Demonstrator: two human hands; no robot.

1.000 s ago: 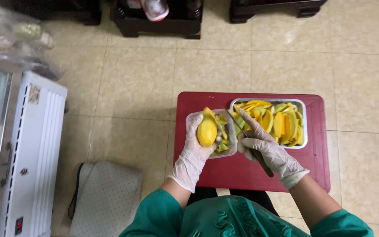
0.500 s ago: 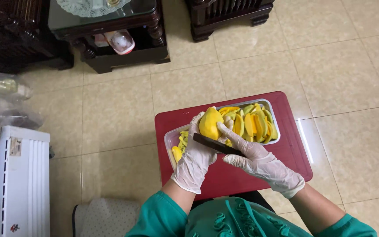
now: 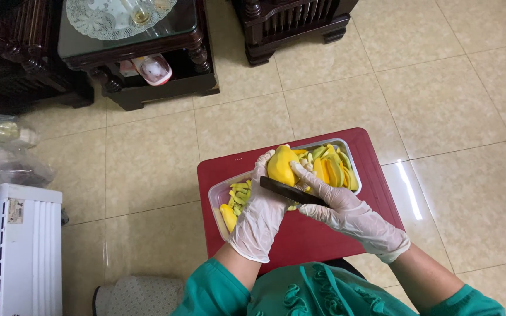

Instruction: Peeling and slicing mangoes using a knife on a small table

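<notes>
Floor (image 3: 452, 111) was beige tile, glossy, with thin grout lines; bright streak of reflected light lay on it at right. Dark carved wooden side table (image 3: 130, 58) stood at top left, with glass top and white lace doily (image 3: 109, 14); some small items sat on its lower shelf. Second dark wooden furniture piece (image 3: 291, 23) stood at top centre. White appliance with ribbed panel (image 3: 27, 251) was at left edge. Clear plastic bags (image 3: 4, 149) lay above it. Pale dotted cushion (image 3: 139, 292) was at bottom.

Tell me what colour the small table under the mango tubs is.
Dark red table, clearest in the head view.
</notes>
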